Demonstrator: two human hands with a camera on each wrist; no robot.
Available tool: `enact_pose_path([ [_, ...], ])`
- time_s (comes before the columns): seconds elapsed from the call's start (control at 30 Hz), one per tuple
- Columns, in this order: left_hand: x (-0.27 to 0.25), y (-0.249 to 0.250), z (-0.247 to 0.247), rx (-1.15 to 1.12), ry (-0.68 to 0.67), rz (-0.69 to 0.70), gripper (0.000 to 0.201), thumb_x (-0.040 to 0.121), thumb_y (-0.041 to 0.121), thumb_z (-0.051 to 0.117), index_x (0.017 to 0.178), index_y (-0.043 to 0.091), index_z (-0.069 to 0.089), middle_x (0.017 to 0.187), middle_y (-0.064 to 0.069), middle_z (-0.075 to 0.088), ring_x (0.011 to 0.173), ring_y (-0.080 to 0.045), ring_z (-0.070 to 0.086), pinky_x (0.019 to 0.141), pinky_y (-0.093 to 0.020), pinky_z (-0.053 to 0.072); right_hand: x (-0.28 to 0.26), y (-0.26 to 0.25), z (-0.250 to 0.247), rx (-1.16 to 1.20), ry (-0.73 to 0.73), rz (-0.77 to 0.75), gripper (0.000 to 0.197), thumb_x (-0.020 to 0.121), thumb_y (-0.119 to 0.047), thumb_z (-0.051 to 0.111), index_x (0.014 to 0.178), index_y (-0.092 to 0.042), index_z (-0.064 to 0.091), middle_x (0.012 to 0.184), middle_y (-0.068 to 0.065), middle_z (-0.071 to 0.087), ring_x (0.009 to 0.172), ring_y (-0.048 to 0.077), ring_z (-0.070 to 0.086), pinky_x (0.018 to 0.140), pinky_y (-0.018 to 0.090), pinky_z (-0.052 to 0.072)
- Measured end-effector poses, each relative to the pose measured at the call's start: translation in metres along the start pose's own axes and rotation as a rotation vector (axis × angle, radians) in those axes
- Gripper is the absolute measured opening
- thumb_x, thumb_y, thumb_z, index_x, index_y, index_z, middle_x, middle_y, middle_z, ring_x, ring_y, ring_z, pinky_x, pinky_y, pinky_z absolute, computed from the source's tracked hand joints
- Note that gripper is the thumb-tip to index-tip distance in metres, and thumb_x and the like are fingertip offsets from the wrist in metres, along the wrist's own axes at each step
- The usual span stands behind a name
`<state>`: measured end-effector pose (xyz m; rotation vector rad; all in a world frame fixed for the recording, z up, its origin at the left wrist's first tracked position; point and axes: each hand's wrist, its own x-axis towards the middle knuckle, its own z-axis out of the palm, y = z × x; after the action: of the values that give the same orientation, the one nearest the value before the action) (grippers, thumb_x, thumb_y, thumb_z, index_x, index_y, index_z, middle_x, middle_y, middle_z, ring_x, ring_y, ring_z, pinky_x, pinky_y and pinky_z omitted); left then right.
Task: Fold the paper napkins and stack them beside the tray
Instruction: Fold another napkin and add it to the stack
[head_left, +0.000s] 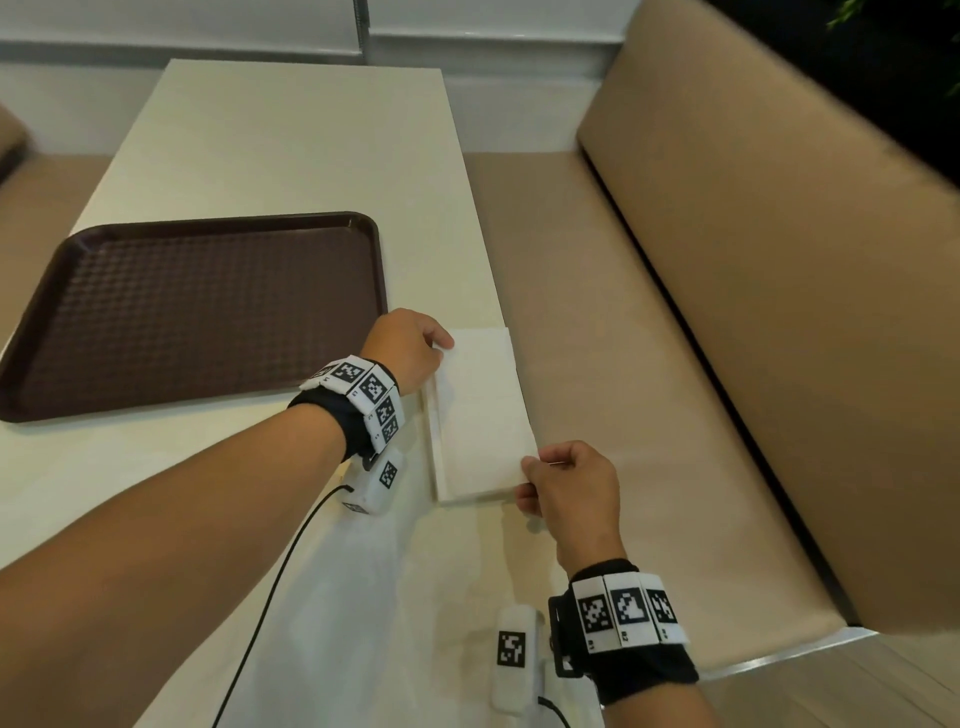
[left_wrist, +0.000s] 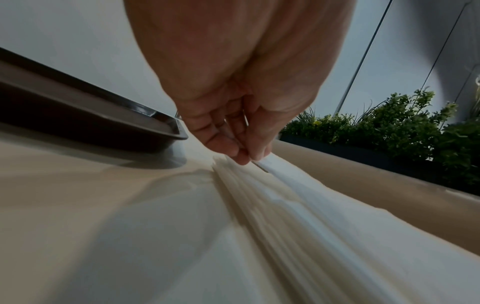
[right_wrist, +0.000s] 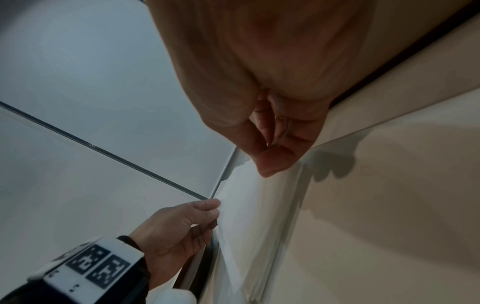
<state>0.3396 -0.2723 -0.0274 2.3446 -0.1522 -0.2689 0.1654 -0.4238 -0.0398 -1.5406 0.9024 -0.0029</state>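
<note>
Cream table (head_left: 291, 156), napkin (head_left: 480, 415) corners pinched in both hands' grip

A long cream table (head_left: 270, 156) is running from near to far, and beside it on the right a tan padded bench (head_left: 597, 364) with a high backrest (head_left: 779, 260) is standing along its whole length. At the far end a pale wall (head_left: 208, 31) with a grey ledge is closing the room, and soft even light is falling on the surfaces. Behind the backrest green plants (left_wrist: 389, 127) are growing in a dark planter (left_wrist: 363, 156), and near on the right a strip of light wooden floor (head_left: 857, 691) is showing.
</note>
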Motion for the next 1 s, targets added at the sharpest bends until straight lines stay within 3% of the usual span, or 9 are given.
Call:
enact_pose_path([
  [0.2, 0.003, -0.0044, -0.0044, 0.012, 0.001, 0.004, 0.022, 0.091, 0.001, 0.063, 0.1, 0.016, 0.078, 0.107, -0.002, 0.07, 0.092, -0.016, 0.062, 0.082, -0.021, 0.044, 0.0007, -0.0003, 0.0017, -0.026, -0.014, 0.012, 0.008, 0.093, -0.01, 0.068, 0.098, -0.009, 0.062, 0.075, 0.016, 0.07, 0.046, 0.017, 0.062, 0.054, 0.035, 0.052],
  [0.37, 0.0058, -0.008, -0.0045, 0.048, -0.011, 0.021, 0.024, 0.091, 0.001, 0.063, 0.1, 0.017, 0.077, 0.11, -0.002, 0.071, 0.092, -0.015, 0.061, 0.082, -0.021, 0.044, 0.0002, 0.0003, 0.0049, -0.039, -0.029, 0.023, 0.009, 0.092, -0.009, 0.068, 0.097, -0.008, 0.062, 0.058, 0.007, 0.066, 0.045, 0.018, 0.059, 0.054, 0.037, 0.051],
  [0.57, 0.0039, -0.0093, -0.0019, 0.054, -0.021, 0.021, 0.026, 0.091, 0.0, 0.06, 0.102, 0.016, 0.077, 0.112, -0.004, 0.071, 0.095, -0.017, 0.063, 0.084, -0.021, 0.045, -0.0012, -0.0001, 0.0049, -0.084, -0.034, 0.013, 0.009, 0.091, -0.01, 0.069, 0.097, -0.008, 0.062, 0.058, 0.007, 0.067, 0.044, 0.016, 0.059, 0.053, 0.037, 0.053],
  [0.8, 0.0002, -0.0076, -0.004, 0.031, 0.008, 0.015, 0.027, 0.094, 0.001, 0.056, 0.103, 0.015, 0.077, 0.118, -0.002, 0.069, 0.107, -0.019, 0.063, 0.087, -0.019, 0.042, -0.0045, -0.0052, 0.0023, -0.067, -0.038, -0.017, 0.008, 0.09, -0.008, 0.071, 0.095, -0.007, 0.064, 0.054, 0.003, 0.065, 0.046, 0.016, 0.062, 0.066, 0.05, 0.061],
  [1.0, -0.0016, -0.0098, -0.0008, 0.05, -0.001, 0.015, 0.024, 0.095, 0.004, 0.057, 0.107, 0.014, 0.075, 0.112, -0.001, 0.067, 0.104, -0.019, 0.062, 0.085, -0.019, 0.042, -0.0043, -0.0031, 0.0067, -0.103, -0.062, -0.001, 0.013, 0.089, -0.009, 0.07, 0.098, -0.007, 0.062, 0.053, 0.003, 0.066, 0.045, 0.017, 0.06, 0.063, 0.051, 0.06],
])
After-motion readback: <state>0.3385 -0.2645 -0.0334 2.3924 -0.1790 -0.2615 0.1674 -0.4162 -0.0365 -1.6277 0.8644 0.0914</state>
